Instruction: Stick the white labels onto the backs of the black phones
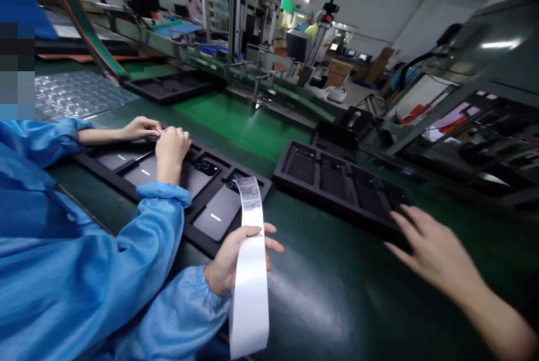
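My left hand [240,254], in a blue sleeve, is closed on a long white label strip [252,288]. Printed labels show at the strip's upper end, and its lower part loops down. Behind it lies a black foam tray [191,218] with several grey phones [217,215], backs up. My right hand [433,243] has its fingers stretched apart at the right end of a second black tray [328,202]. Dark phones [332,176] sit in that tray's slots. Whether the right fingertips press on the tray edge is hard to tell.
A co-worker's hands [170,150] work over the left end of the grey phones' tray. Another black tray [168,87] stands farther back, near a conveyor rail [286,105]. Clear ribbed plastic [80,94] lies at the left. Machine frames rise behind the green-topped bench [311,293].
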A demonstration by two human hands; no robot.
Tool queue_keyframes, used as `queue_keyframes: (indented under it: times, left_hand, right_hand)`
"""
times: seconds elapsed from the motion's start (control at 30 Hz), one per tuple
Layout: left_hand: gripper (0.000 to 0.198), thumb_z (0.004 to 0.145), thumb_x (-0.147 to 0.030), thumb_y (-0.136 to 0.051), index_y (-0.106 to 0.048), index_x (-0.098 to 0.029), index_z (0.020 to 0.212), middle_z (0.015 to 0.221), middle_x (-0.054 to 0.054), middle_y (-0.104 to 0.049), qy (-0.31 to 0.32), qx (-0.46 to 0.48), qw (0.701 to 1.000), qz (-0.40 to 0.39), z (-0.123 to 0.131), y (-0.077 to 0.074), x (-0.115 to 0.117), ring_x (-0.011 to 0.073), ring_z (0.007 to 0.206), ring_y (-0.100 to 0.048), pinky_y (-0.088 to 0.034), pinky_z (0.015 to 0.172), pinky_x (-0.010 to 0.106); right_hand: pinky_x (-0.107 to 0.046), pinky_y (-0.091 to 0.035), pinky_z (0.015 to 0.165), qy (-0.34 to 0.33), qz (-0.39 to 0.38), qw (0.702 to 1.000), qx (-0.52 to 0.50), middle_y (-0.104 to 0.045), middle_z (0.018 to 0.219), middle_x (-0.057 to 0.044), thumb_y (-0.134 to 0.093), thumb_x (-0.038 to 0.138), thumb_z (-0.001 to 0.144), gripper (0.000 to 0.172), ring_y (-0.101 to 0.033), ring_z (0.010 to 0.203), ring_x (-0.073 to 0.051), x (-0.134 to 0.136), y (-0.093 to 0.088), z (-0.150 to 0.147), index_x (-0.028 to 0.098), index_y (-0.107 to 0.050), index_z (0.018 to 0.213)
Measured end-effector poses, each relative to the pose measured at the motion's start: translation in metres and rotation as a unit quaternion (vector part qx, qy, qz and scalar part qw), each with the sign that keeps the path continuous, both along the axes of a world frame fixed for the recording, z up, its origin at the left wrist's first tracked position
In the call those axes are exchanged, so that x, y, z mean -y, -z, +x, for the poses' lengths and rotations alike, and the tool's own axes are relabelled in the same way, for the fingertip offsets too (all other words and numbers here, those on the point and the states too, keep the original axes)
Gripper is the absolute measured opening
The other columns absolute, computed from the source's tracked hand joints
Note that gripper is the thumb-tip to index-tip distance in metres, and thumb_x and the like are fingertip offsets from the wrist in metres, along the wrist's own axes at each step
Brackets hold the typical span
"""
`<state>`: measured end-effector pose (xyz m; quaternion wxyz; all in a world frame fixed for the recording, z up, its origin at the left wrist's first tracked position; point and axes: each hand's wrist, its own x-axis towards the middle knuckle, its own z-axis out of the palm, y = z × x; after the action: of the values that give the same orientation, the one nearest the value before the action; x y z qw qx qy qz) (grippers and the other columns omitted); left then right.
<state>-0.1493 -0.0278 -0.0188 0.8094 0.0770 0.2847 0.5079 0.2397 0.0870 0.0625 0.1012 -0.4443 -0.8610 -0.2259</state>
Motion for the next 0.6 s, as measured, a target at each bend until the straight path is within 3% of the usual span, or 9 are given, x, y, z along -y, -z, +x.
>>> queue_keyframes:
  times: [0.1,0.2,0.43,0.5,0.6]
  left_hand:
    - [0.019,0.082,-0.03,-0.044,-0.048,-0.013,0.091,0.072,0.015,-0.065,0.014,0.024,1.0,0.004,-0.001,0.002,0.003,0.0191,0.04,-0.055,-0.035,0.032,0.02]
    - [0.019,0.082,-0.034,-0.044,-0.043,-0.016,0.087,0.071,0.014,-0.065,0.032,0.052,0.998,0.006,-0.001,0.002,0.006,0.0195,0.041,-0.056,-0.034,0.032,0.019]
    - [0.021,0.069,-0.03,-0.047,-0.035,-0.019,0.082,0.067,0.017,-0.064,0.036,0.093,0.995,0.01,-0.001,0.003,0.013,0.0171,0.037,-0.051,-0.039,0.035,0.021]
    - [0.026,0.061,-0.028,-0.049,-0.034,-0.018,0.079,0.066,0.018,-0.064,0.045,0.104,0.993,0.021,-0.005,0.003,0.015,0.018,0.036,-0.051,-0.04,0.035,0.022]
    - [0.029,0.055,-0.026,-0.05,-0.034,-0.018,0.078,0.066,0.018,-0.064,0.08,0.15,0.983,0.063,-0.009,0.004,0.02,0.0212,0.039,-0.055,-0.042,0.035,0.023]
  right_hand:
    - [-0.048,-0.041,0.086,-0.016,0.009,0.993,0.114,-0.042,0.127,-0.02,-0.038,0.045,0.087,0.054,-0.042,0.114,-0.035,-0.028,0.037,-0.035,0.01,-0.043,0.127]
    - [-0.039,-0.044,0.08,0.011,0.023,0.99,0.139,-0.048,0.115,-0.019,-0.044,0.032,0.085,0.045,-0.047,0.102,-0.03,-0.041,0.055,-0.049,0.007,-0.046,0.122]
    - [-0.033,-0.046,0.066,-0.003,0.008,0.988,0.156,-0.051,0.095,-0.015,-0.042,0.018,0.08,0.033,-0.048,0.083,-0.026,-0.048,0.047,-0.054,0.009,-0.054,0.109]
    - [-0.034,-0.046,0.066,-0.002,0.014,0.988,0.155,-0.05,0.094,-0.016,-0.041,0.018,0.079,0.032,-0.048,0.083,-0.027,-0.037,0.042,-0.054,0.009,-0.054,0.107]
    - [-0.035,-0.046,0.067,0.011,0.026,0.988,0.153,-0.05,0.093,-0.015,-0.04,0.018,0.08,0.029,-0.049,0.084,-0.027,0.0,0.039,-0.053,0.01,-0.053,0.105]
